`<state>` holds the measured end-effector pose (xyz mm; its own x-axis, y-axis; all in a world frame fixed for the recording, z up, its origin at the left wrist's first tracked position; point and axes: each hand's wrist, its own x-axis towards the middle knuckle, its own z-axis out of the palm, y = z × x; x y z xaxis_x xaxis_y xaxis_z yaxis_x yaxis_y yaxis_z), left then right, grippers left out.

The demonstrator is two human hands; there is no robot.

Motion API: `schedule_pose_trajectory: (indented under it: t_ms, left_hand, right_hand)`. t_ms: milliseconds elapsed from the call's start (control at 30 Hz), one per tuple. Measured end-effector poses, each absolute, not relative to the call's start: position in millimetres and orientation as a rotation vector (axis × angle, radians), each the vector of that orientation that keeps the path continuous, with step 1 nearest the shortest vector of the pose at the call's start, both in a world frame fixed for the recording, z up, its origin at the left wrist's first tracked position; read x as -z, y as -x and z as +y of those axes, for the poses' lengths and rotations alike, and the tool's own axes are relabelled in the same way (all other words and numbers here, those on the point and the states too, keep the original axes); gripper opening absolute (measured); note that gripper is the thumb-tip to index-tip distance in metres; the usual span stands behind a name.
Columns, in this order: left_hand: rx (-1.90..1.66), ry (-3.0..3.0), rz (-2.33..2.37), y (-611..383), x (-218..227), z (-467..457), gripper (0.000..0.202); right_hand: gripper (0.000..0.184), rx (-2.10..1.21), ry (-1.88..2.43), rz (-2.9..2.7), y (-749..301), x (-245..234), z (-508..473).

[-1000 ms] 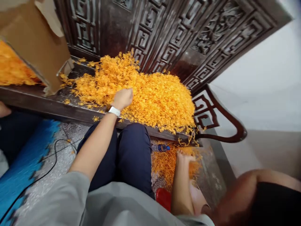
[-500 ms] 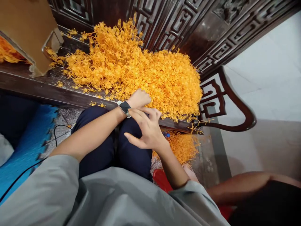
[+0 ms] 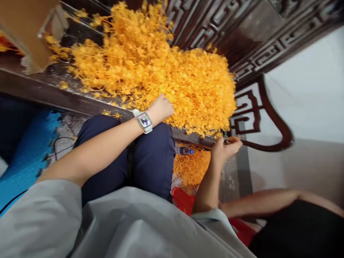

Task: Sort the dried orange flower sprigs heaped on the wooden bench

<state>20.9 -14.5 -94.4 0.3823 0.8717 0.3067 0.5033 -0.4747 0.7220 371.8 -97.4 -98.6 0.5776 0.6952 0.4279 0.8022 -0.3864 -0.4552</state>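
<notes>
A large heap of yellow-orange plastic-looking sprigs [image 3: 193, 86], with small flower-like ends, lies on a dark wooden bench [image 3: 80, 104]. My left hand [image 3: 162, 108] is closed at the heap's front edge, knuckles up; whatever its fingers hold is hidden. That wrist wears a smartwatch [image 3: 144, 120] with a pale strap. Off to the right, my right hand [image 3: 223, 150] reaches to the bench's right end by the curved wooden armrest [image 3: 286, 138]. Its fingers are curled together, and what lies in them cannot be made out.
Below the bench are more orange pieces [image 3: 192, 166] and a bottle with a blue cap [image 3: 185, 151]. A cardboard box [image 3: 29, 32] stands at the left, above a blue foam mat [image 3: 29, 154]. Another person's limb [image 3: 263, 202] is at the lower right, near something red [image 3: 182, 200].
My right hand has left the watch, moved right to the bench's end and curled its fingers. The watch screen has lit up. My left hand stays by the heap; the view has shifted slightly.
</notes>
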Motion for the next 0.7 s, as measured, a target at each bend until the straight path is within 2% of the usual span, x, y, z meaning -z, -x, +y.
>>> schedule_pose_trajectory:
  t_ms: [100,300,500,700]
  left_hand:
    - [-0.818,-2.172,1.152,-10,85,-19,0.028]
    - [-0.173,-2.755,1.235,0,70,-25,0.029]
    - [0.19,-2.932,1.188,15,69,-16,0.036]
    - [0.18,-2.746,1.386,65,66,16,0.039]
  right_hand:
    - [0.059,0.035,2.458,-1.015,-418,135,-97]
    - [0.037,-0.095,2.357,-1.005,-452,188,-84]
    - [0.019,-0.078,2.211,-0.891,-481,192,-97]
    - [0.024,-0.038,2.095,-0.552,-513,186,-128]
